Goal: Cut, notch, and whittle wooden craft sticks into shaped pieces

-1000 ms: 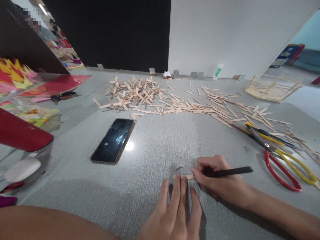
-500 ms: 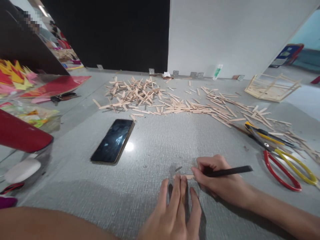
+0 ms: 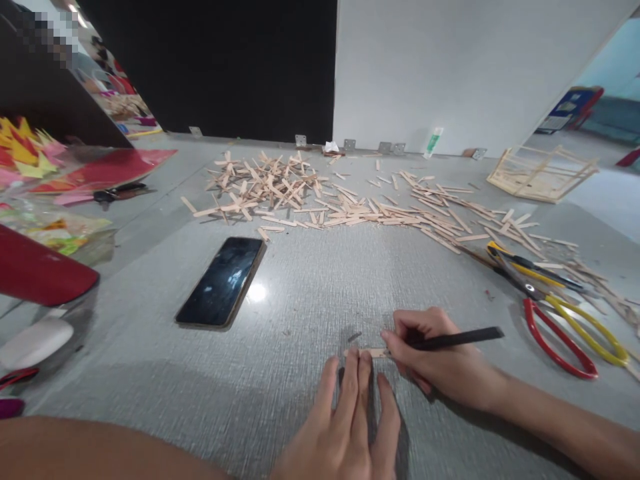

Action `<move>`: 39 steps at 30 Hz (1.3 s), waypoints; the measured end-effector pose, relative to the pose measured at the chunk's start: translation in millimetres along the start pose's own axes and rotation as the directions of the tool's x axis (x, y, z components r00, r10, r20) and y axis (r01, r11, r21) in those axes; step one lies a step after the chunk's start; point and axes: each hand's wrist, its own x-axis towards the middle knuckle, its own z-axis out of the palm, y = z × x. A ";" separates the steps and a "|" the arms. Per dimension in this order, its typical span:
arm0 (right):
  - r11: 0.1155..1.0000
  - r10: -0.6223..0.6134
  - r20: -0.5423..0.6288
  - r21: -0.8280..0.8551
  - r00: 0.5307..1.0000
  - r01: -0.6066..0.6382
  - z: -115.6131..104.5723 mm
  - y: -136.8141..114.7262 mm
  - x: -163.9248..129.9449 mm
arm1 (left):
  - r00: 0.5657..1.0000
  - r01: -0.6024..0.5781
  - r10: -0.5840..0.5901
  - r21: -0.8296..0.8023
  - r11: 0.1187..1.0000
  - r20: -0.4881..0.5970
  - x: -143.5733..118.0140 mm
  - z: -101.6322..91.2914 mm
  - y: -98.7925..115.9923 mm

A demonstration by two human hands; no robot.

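Note:
My left hand (image 3: 350, 420) lies flat on the grey floor, its fingertips pressing down a short wooden stick (image 3: 367, 352). My right hand (image 3: 435, 357) grips a black pen (image 3: 460, 338), whose tip rests at the right end of that stick. Most of the stick is covered by my fingers. A tiny dark sliver lies just beyond the stick.
A black phone (image 3: 221, 281) lies to the left. Several loose wooden sticks (image 3: 320, 197) are strewn across the floor farther back. Red-handled and yellow-handled scissors (image 3: 560, 310) lie at the right. A stick frame (image 3: 543, 173) sits far right. Coloured paper (image 3: 60, 173) is at the left.
Both hands stay on the stick; only the camera view has shifted slightly.

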 end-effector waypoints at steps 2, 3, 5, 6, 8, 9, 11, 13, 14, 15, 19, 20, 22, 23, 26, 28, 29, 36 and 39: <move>1.000 0.002 0.001 0.003 1.000 -0.002 0.2 -0.4 -0.6 | 1.000 0.000 0.000 0.000 1.000 0.001 0.1 0.0 0.8; 1.000 0.002 0.000 0.003 1.000 -0.002 0.1 -0.6 -0.8 | 1.000 0.000 0.000 0.000 1.000 0.001 0.1 -0.1 0.9; 1.000 0.003 -0.001 0.004 1.000 -0.003 -0.2 -0.8 -1.0 | 1.000 -0.002 0.002 -0.001 1.000 -0.003 0.2 -0.5 0.8; 1.000 0.004 -0.001 0.005 1.000 -0.004 -0.4 -0.8 -0.9 | 1.000 -0.002 0.002 -0.002 1.000 -0.006 0.2 -0.9 0.6; 1.000 0.006 0.001 0.007 1.000 -0.006 -1.0 -0.7 -0.7 | 1.000 -0.005 0.005 -0.001 1.000 -0.001 0.1 -1.7 -0.1; 1.000 0.007 0.003 0.007 1.000 -0.007 -1.3 -0.7 -0.7 | 1.000 -0.006 0.006 -0.001 1.000 -0.001 0.0 -2.1 -0.5; 1.000 0.008 0.002 0.002 1.000 -0.008 -1.4 -0.8 -1.0 | 1.000 -0.008 0.008 -0.001 1.000 0.011 -0.4 -2.5 -1.0; 1.000 0.008 -0.004 -0.006 1.000 -0.008 -1.2 -1.2 -1.7 | 1.000 -0.017 0.017 0.000 1.000 0.019 -1.0 -2.4 -0.9; 1.000 0.008 -0.007 -0.009 1.000 -0.008 -1.1 -1.5 -2.1 | 1.000 -0.024 0.024 0.000 1.000 0.018 -1.4 -2.2 -0.7; 1.000 0.007 -0.009 -0.012 1.000 -0.007 -0.9 -1.9 -2.3 | 0.999 -0.028 0.028 0.000 1.000 0.021 -1.7 -2.1 -0.3; 1.000 -0.003 0.004 -0.025 1.000 0.003 -1.3 -5.2 -1.5 | 1.000 -0.006 0.006 -0.004 1.000 0.026 -2.4 -2.2 1.3; 1.000 -0.005 0.008 -0.029 1.000 0.006 -1.6 -6.2 -1.0 | 0.999 -0.002 0.002 -0.004 1.000 0.032 -2.4 -2.4 1.4; 0.999 -0.008 0.011 -0.037 1.000 0.008 -2.0 -7.7 -0.2 | 0.999 -0.003 0.003 -0.006 1.000 0.032 -2.2 -2.7 1.2; 0.999 -0.008 0.011 -0.041 1.000 0.009 -2.1 -8.0 0.0 | 1.000 -0.006 0.006 -0.007 1.000 0.029 -2.1 -2.7 0.9; 0.998 -0.011 0.012 -0.057 1.000 0.012 -1.9 -7.0 -0.2 | 1.000 -0.012 0.012 -0.012 1.000 0.027 -1.6 -2.3 0.4; 0.997 -0.013 0.011 -0.073 1.000 0.014 -1.6 -5.4 -0.6 | 0.999 -0.003 0.004 -0.014 1.000 0.031 -1.2 -2.0 0.5; 0.997 -0.015 0.010 -0.080 1.000 0.015 -1.5 -4.7 -0.9 | 0.999 0.001 0.000 -0.015 1.000 0.034 -1.1 -1.9 0.7; 0.992 -0.019 0.011 -0.122 1.000 0.020 -0.4 -6.1 -1.7 | 1.000 -0.001 0.001 -0.008 1.000 0.027 -0.5 -3.5 0.5; 0.991 -0.020 0.010 -0.132 1.000 0.021 0.5 -9.6 -1.0 | 1.000 -0.002 0.002 -0.004 1.000 0.008 0.4 -3.9 -0.6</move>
